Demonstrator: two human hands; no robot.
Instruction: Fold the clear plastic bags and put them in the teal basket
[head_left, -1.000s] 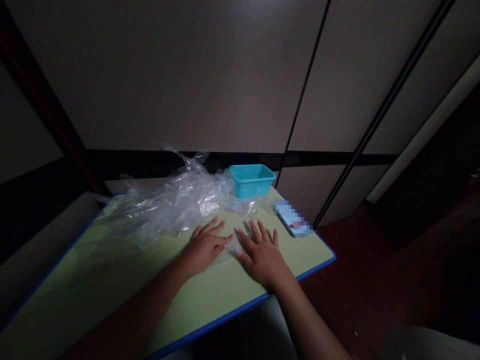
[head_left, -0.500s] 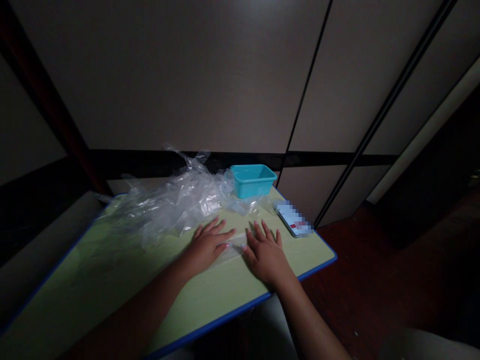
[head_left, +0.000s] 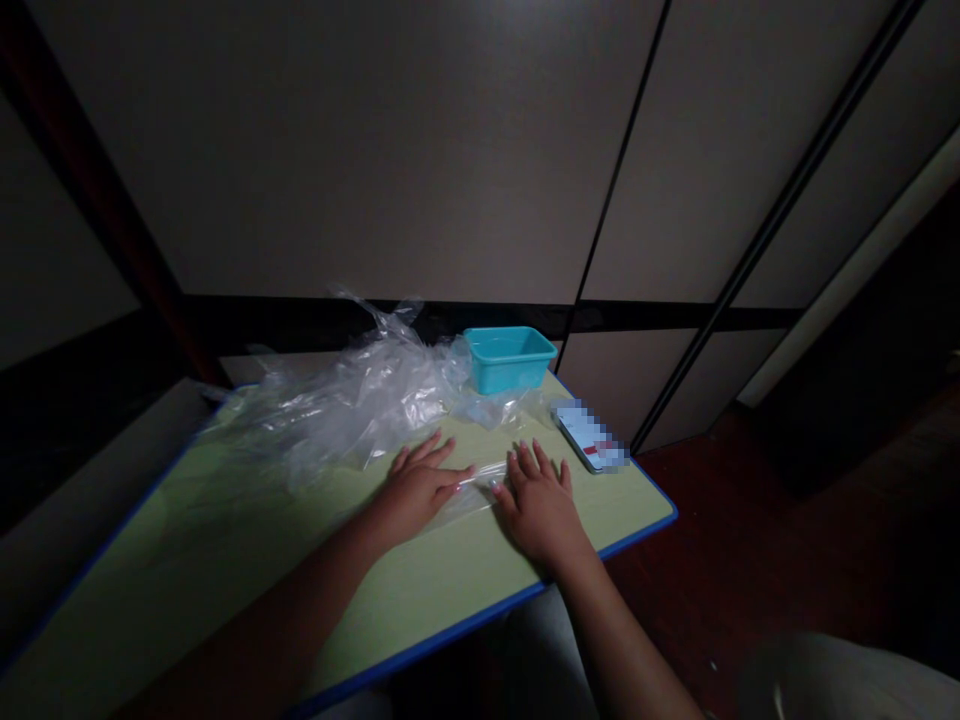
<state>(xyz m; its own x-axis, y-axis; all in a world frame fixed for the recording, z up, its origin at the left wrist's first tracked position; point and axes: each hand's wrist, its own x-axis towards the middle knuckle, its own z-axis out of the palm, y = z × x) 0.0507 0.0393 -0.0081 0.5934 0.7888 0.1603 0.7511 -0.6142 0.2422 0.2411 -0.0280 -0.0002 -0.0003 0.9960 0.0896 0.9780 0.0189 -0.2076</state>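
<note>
A clear plastic bag (head_left: 474,492), flattened into a strip, lies on the light green table (head_left: 435,610) under and between my hands. My left hand (head_left: 421,490) rests palm down on its left part, fingers spread. On its right end lies my right hand (head_left: 540,505), also palm down with the fingers apart. Beyond my left hand is a heap of crumpled clear plastic bags (head_left: 367,400). Parts of the flat bag are hidden beneath both hands.
A turquoise plastic basket (head_left: 511,375) stands at the table's back edge, right of the heap. A phone (head_left: 589,437), its screen partly blurred, lies near the right edge. Cabinet panels (head_left: 390,150) rise directly behind the table.
My right hand has shifted slightly right along the flat bag, its fingers drawn a little closer together. More of the shiny plastic shows between my hands. My left hand is almost still.
</note>
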